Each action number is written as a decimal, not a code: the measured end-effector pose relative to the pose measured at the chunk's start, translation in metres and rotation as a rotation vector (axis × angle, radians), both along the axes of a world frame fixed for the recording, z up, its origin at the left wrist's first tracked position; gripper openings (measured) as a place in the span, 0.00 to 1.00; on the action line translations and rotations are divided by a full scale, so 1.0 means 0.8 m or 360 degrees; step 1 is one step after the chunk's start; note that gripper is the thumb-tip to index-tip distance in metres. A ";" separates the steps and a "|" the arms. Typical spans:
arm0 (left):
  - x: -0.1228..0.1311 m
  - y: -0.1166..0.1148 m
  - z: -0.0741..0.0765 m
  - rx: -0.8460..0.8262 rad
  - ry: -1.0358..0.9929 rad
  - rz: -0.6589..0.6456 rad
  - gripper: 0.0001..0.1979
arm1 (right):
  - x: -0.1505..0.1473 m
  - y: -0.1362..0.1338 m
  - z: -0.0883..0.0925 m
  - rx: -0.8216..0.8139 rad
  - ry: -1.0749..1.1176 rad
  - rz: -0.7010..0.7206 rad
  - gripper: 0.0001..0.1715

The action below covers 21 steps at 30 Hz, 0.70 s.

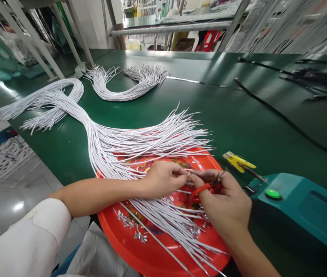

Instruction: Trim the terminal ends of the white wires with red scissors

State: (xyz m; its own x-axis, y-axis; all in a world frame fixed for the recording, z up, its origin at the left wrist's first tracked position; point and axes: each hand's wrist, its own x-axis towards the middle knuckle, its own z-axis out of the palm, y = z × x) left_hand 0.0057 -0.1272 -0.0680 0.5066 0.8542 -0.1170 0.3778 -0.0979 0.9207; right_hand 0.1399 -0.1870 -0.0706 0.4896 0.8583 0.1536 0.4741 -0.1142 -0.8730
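Over a red tray [114, 246], my left hand [165, 179] pinches the end of a white cable. My right hand [227, 200] meets it fingertip to fingertip and has red-handled scissors [201, 189] in its grip, their blades pointing up and right. Whether the right fingertips also touch the cable end is too small to tell. White cables [152, 138] fan out across the tray behind my left hand, and more cables [166, 221] spread in front of it. Silvery scraps [140, 235] lie on the tray's floor.
A teal machine [304, 207] with a green button and a yellow clip-like tool [238, 161] sit right of the tray. Two cable bundles [123, 90] curve across the green table [209, 104] at the back left. A black cable [284, 115] runs along the right.
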 end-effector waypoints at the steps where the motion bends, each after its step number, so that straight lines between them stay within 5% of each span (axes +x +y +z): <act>1: 0.000 -0.001 -0.001 -0.0004 -0.0007 0.0014 0.10 | 0.001 0.000 0.000 -0.0034 -0.0004 -0.0002 0.14; 12: 0.004 -0.006 -0.003 -0.0202 -0.0240 0.0081 0.10 | 0.005 0.006 -0.010 0.0056 0.0333 0.0098 0.13; 21: 0.003 -0.002 0.007 -0.0364 -0.0238 0.0101 0.10 | 0.003 0.002 -0.007 0.0175 0.0181 0.0107 0.08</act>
State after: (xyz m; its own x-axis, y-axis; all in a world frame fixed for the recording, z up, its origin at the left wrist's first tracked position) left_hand 0.0078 -0.1292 -0.0621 0.4789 0.8449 -0.2384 0.2345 0.1385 0.9622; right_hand 0.1420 -0.1855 -0.0764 0.4513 0.8707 0.1954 0.3747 0.0138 -0.9270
